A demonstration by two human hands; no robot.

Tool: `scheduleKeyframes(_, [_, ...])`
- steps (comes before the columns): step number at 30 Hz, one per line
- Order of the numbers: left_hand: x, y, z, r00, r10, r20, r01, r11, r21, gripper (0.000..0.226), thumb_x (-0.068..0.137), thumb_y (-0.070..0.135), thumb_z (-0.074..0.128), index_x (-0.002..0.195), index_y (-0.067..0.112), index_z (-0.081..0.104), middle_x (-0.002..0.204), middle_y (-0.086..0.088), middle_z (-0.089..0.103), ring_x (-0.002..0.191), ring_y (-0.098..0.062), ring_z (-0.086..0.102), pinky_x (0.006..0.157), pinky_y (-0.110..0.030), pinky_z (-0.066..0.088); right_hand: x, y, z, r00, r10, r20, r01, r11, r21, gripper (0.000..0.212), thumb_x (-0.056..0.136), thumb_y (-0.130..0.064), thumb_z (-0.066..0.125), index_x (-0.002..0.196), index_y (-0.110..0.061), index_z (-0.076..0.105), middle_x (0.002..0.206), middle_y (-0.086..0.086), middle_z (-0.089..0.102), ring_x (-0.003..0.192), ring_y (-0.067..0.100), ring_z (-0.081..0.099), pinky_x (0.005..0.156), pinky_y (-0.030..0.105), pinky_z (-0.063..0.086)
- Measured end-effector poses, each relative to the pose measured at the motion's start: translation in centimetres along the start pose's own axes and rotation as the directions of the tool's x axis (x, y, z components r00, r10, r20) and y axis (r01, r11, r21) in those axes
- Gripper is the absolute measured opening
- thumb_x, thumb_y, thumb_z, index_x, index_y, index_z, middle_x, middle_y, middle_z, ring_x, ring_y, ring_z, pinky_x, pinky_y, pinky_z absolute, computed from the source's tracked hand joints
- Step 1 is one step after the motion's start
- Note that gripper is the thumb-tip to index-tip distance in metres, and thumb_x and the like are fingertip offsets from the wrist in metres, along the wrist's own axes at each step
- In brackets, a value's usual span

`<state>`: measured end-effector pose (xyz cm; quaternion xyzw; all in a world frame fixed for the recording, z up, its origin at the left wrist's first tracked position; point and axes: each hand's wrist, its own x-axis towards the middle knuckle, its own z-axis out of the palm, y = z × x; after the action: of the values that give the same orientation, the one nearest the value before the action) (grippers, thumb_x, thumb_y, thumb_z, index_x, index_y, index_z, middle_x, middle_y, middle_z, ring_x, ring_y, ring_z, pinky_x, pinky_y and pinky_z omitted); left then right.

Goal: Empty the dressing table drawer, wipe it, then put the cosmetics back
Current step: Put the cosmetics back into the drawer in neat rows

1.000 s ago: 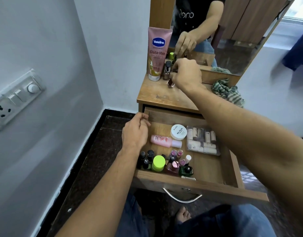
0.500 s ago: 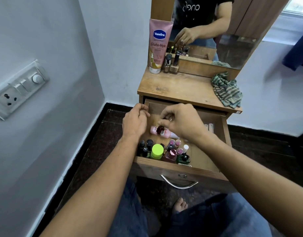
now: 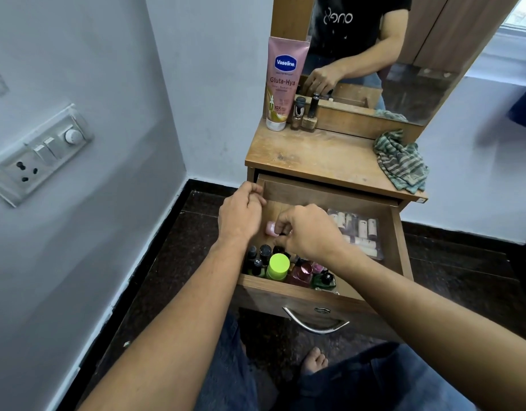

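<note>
Drawer (image 3: 401, 241) pulled out and loaded: a clear packet (image 3: 359, 232) of small pale tubes lies just right of the right hand (image 3: 309, 232). On the near side of that hand, a cluster of small bottles stands against the front wall, a green-capped bottle (image 3: 278, 264) among them. Right hand narrow, fingers curled down onto the pink bottle (image 3: 270, 227), which lies on the drawer floor; its rounded end shows just left of the fingertips, the rest hidden. Left hand (image 3: 241, 215) curled over the drawer's left wall near the back corner. Beyond both hands, on the table top (image 3: 315, 155) — Vaseline tube (image 3: 281, 84), two nail polish bottles (image 3: 304, 114), striped cloth (image 3: 401, 161)
</note>
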<state>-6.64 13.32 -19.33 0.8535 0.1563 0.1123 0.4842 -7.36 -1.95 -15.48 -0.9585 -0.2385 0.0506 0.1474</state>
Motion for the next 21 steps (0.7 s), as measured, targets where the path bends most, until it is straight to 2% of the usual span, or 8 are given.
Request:
scheduleKeyframes(6, [0.0, 0.0, 0.0, 1.000, 0.009, -0.001, -0.009, 1.000, 0.006, 0.031, 0.095, 0.013, 0.042, 0.106, 0.029, 0.066, 0.086, 0.018, 0.072, 0.097, -0.012, 0.063, 0.088, -0.031, 0.046, 0.3, -0.1, 0.0, 1.000, 0.001, 0.030, -0.002, 1.000, 0.004, 0.016, 0.074, -0.032, 0.085, 0.075, -0.028, 0.070, 0.063, -0.016, 0.055, 0.078, 0.016, 0.068, 0.076, 0.035, 0.059])
scheduleKeyframes(10, [-0.1, 0.0, 0.0, 1.000, 0.011, 0.002, -0.011, 1.000, 0.007, 0.030, 0.096, 0.013, 0.042, 0.105, 0.030, 0.066, 0.086, 0.018, 0.072, 0.097, -0.013, 0.064, 0.089, -0.032, 0.047, 0.2, -0.3, -0.3, 0.999, -0.008, 0.041, 0.008, 1.000, 0.004, 0.018, 0.076, -0.034, 0.084, 0.074, -0.021, 0.071, 0.055, -0.025, 0.046, 0.073, 0.013, 0.062, 0.076, 0.033, 0.058])
scheduleKeyframes(15, [-0.3, 0.2, -0.2, 1.000, 0.007, 0.006, -0.007, 1.000, 0.012, 0.030, 0.097, 0.014, 0.041, 0.106, 0.029, 0.066, 0.087, 0.018, 0.072, 0.097, -0.012, 0.063, 0.086, -0.030, 0.045, 0.5, 0.0, -0.4, 0.997, 0.018, 0.069, -0.021, 0.999, 0.050, 0.024, 0.076, -0.041, 0.085, 0.075, -0.019, 0.075, 0.052, -0.025, 0.052, 0.070, 0.008, 0.063, 0.074, 0.032, 0.058])
scheduleKeyframes(19, [-0.4, 0.4, -0.3, 1.000, 0.003, 0.009, -0.003, 1.000, 0.011, 0.030, 0.096, 0.013, 0.041, 0.106, 0.028, 0.066, 0.088, 0.017, 0.072, 0.097, -0.013, 0.063, 0.087, -0.032, 0.046, 1.0, 0.7, -1.1, 0.996, 0.081, 0.043, -0.083, 0.995, 0.061, 0.028, 0.079, -0.055, 0.077, 0.075, -0.027, 0.076, 0.065, -0.012, 0.071, 0.069, 0.008, 0.069, 0.071, 0.034, 0.060])
scheduleKeyframes(21, [-0.4, 0.4, -0.3, 1.000, 0.004, 0.011, -0.004, 1.000, 0.011, 0.030, 0.096, 0.013, 0.041, 0.106, 0.028, 0.066, 0.089, 0.017, 0.072, 0.097, -0.014, 0.062, 0.089, -0.033, 0.047, 1.6, 1.3, -2.4, 0.994, 0.113, 0.001, -0.113, 0.988, 0.103, 0.023, 0.084, -0.048, 0.075, 0.077, -0.027, 0.077, 0.068, -0.012, 0.072, 0.068, 0.007, 0.068, 0.072, 0.034, 0.061])
